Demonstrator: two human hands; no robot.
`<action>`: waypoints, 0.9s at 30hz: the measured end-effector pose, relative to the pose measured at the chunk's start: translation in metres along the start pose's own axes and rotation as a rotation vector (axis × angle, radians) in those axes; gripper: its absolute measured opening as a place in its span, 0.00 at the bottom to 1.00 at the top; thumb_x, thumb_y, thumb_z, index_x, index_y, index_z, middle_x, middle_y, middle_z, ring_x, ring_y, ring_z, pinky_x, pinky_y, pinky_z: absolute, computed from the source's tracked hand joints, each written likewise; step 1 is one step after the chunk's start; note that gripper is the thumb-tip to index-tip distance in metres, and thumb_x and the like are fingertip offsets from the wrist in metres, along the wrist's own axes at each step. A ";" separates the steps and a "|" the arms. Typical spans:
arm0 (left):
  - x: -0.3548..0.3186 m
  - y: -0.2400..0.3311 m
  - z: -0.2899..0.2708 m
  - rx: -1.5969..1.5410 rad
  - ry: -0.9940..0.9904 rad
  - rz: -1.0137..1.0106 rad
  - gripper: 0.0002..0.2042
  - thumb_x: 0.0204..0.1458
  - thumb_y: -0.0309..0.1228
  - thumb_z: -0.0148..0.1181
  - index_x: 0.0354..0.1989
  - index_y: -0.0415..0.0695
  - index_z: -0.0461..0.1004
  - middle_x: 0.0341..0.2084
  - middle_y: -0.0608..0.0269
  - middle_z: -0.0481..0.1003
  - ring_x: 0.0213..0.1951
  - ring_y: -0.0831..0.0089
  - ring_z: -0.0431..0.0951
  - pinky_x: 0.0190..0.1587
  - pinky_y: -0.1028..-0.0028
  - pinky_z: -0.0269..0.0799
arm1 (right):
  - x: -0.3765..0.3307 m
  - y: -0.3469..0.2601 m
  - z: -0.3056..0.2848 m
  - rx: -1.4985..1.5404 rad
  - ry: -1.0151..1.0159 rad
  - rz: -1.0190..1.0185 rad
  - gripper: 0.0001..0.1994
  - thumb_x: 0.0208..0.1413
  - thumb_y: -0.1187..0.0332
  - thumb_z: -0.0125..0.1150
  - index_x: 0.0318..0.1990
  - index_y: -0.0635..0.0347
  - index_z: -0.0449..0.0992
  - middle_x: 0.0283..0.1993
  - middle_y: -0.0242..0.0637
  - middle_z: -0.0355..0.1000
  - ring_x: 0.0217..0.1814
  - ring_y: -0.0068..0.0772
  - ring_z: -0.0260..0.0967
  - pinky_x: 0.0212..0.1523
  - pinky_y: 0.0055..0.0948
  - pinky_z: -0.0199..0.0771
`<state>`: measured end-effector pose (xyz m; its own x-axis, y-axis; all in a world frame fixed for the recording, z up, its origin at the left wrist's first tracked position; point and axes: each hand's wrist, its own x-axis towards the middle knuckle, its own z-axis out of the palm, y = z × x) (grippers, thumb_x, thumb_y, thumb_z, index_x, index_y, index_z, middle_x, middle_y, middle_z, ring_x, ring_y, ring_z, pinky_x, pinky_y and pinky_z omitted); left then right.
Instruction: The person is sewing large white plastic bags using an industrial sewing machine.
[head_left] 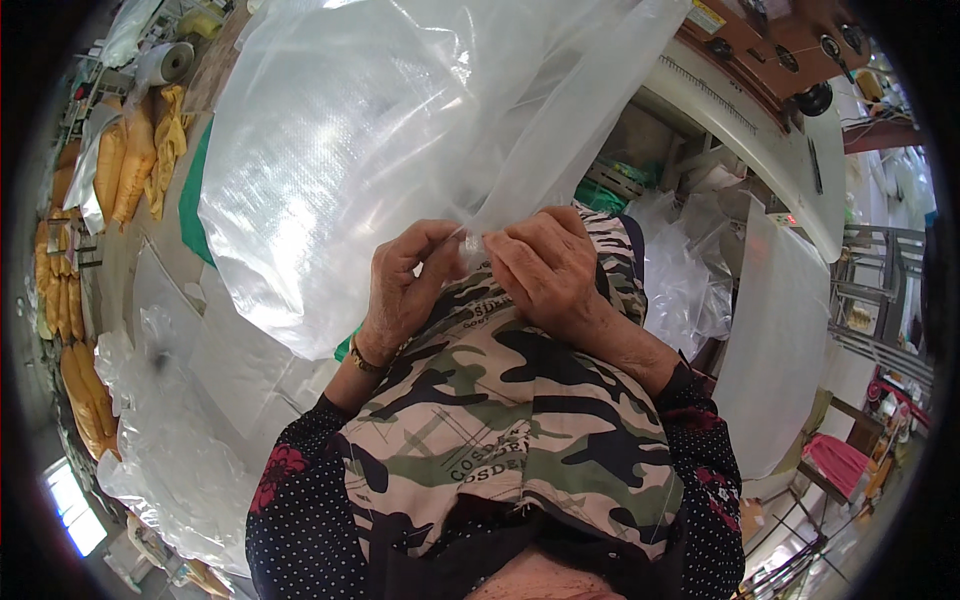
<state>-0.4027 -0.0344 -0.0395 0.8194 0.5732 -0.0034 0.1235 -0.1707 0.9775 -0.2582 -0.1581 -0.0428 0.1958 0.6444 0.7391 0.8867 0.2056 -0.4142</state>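
Both hands are close together, their fingertips just apart over the wearer's lap. The left hand (412, 285) pinches a bit of the translucent plastic sheet (340, 150) between thumb and index finger; the right hand (545, 265), fingers bent, pinches the same plastic just to its right. The exact fold between the fingertips is too small to make out.

The sheet spreads, large and shiny, from the fingertips upward and out to the left of the hands, with a narrower length running up and to the right. A green material (195, 205) shows past its left edge. Below the hands lies a camouflage-patterned apron (530, 410), and a bracelet (362, 354) circles the left wrist.

To the right of the hands sits a heap of clear plastic (690, 275), and beyond it a whitish sheet (785, 340) hangs down. Above and right of the hands, a brown machine (750, 45) stands by a pale surface (735, 125) bearing a thin dark tool (815, 165). Well to the left are yellow-orange bundles (135, 155); crumpled clear plastic (175, 430) lies below and left.
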 end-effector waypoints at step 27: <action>0.036 -0.003 0.012 -0.376 -0.118 -0.240 0.07 0.61 0.29 0.50 0.35 0.39 0.72 0.20 0.71 0.71 0.20 0.84 0.68 0.24 0.82 0.62 | 0.001 0.007 0.008 -0.125 -0.213 -0.031 0.08 0.47 0.73 0.64 0.36 0.64 0.76 0.30 0.34 0.71 0.34 0.29 0.71 0.48 0.39 0.67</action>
<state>-0.3668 -0.0224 -0.0452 0.8531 0.4623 -0.2419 0.1241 0.2706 0.9547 -0.2549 -0.1503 -0.0490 0.0872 0.7825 0.6165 0.9383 0.1434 -0.3148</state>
